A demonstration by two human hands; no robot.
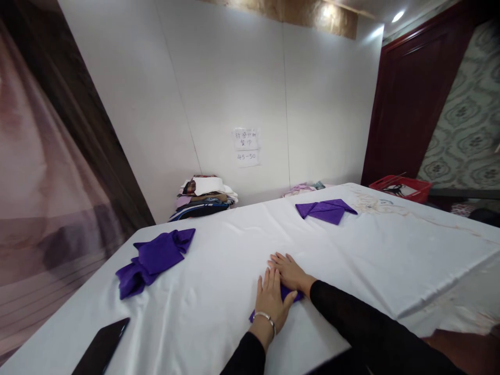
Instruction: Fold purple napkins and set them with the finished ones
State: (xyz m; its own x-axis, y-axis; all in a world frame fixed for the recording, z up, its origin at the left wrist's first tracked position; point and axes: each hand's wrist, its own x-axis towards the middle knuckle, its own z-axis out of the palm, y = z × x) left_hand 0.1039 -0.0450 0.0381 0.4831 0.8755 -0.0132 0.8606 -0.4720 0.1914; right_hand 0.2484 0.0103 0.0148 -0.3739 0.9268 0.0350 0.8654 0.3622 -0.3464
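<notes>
purple napkin [287, 295], white tablecloth [234, 245]; seemingly black phone [100, 348]

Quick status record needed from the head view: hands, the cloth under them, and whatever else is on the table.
left hand: flat, palm down on the napkin, bracelet on wrist
right hand: flat on the same napkin, beside the left
napkin: purple, small, mostly hidden under both hands
grip: none; both hands press, fingers stretched out
folded napkin: purple, far right of centre
bunched napkin: purple, left
phone: dark, near left edge
table: white cloth
</notes>
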